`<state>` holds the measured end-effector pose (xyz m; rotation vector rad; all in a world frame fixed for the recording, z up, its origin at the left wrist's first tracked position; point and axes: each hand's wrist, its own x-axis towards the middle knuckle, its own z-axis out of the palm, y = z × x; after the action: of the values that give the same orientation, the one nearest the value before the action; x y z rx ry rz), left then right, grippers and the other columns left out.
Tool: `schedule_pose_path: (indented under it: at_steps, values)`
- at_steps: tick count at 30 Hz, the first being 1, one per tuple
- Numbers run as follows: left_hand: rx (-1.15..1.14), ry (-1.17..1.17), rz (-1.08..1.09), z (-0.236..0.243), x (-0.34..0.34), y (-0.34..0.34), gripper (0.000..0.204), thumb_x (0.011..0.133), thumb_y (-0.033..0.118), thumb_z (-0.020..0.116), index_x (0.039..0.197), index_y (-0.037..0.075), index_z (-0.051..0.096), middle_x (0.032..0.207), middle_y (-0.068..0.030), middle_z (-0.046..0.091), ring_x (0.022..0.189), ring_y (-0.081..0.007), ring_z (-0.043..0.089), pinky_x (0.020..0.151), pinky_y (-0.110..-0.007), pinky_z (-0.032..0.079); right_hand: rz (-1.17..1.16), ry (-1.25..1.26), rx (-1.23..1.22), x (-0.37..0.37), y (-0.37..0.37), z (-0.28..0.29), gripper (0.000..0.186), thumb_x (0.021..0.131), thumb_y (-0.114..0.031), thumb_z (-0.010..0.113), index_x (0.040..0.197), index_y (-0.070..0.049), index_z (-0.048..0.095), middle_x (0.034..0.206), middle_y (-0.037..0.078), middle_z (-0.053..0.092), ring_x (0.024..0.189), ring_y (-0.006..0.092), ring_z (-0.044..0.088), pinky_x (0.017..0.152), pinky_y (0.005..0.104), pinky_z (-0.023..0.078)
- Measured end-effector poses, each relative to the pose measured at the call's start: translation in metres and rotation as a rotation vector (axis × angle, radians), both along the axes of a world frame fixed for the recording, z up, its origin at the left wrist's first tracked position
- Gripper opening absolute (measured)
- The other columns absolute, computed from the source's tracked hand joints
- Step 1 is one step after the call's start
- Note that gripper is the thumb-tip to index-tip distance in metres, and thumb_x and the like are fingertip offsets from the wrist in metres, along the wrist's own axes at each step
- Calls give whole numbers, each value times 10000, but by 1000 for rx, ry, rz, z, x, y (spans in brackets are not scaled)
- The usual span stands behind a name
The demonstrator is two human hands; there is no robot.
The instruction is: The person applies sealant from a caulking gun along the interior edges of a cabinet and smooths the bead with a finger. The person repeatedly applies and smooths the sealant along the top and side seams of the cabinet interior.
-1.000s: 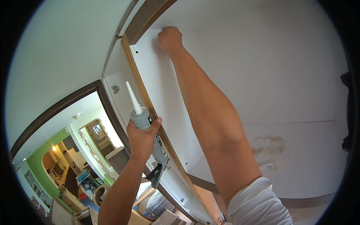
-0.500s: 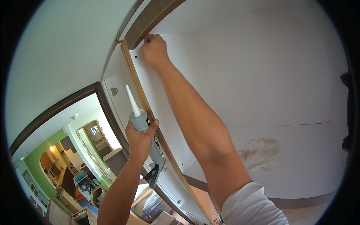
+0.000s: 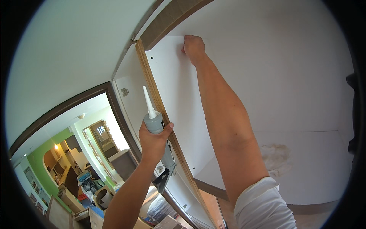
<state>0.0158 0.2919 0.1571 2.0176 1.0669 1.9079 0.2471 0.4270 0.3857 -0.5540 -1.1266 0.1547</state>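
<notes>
My left hand (image 3: 153, 143) is wrapped round a caulking gun (image 3: 163, 181) loaded with a grey sealant cartridge (image 3: 154, 123). Its white nozzle (image 3: 149, 102) points upward, beside the bare wooden front edge (image 3: 157, 91) of a white side panel. Raised high, my right hand (image 3: 195, 49) touches the upper corner line of the white cabinet (image 3: 179, 84), where the side panel meets the top. The fingers of that hand are curled together. Whatever may be between them is hidden.
A brown trim strip (image 3: 171, 23) curves overhead. Left of the panel is a dark-framed opening (image 3: 110, 103) onto a cluttered room with a green wall (image 3: 36, 156). A beige stained patch (image 3: 277, 158) marks the cabinet's white surface. Metal hinge plates (image 3: 124, 92) sit on the neighbouring panel.
My right hand has moved from near the brown trim deeper along the upper corner line. The left hand keeps its grip on the caulking gun. The whole view has shifted slightly.
</notes>
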Motion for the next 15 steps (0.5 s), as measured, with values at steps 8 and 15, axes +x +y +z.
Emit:
schedule_pose_path:
  at_steps: [8, 15]
  values:
    - [8, 13, 2, 0, 1, -2, 477, 830, 205, 874, 1160, 10, 590, 987, -90, 664, 864, -193, 647, 810, -354, 543, -207, -143, 53, -7, -5, -2, 304, 918, -110, 565, 1164, -19, 719, 1019, 185, 740, 837, 284, 699, 775, 385, 558]
    - [18, -5, 6, -1, 1, -2, 490, 831, 190, 874, 1177, -3, 587, 996, -84, 663, 874, -183, 643, 827, -348, 537, -328, -152, 330, -45, -34, -13, 143, 748, -54, 558, 768, 14, 682, 900, 252, 704, 894, 466, 656, 826, 499, 542]
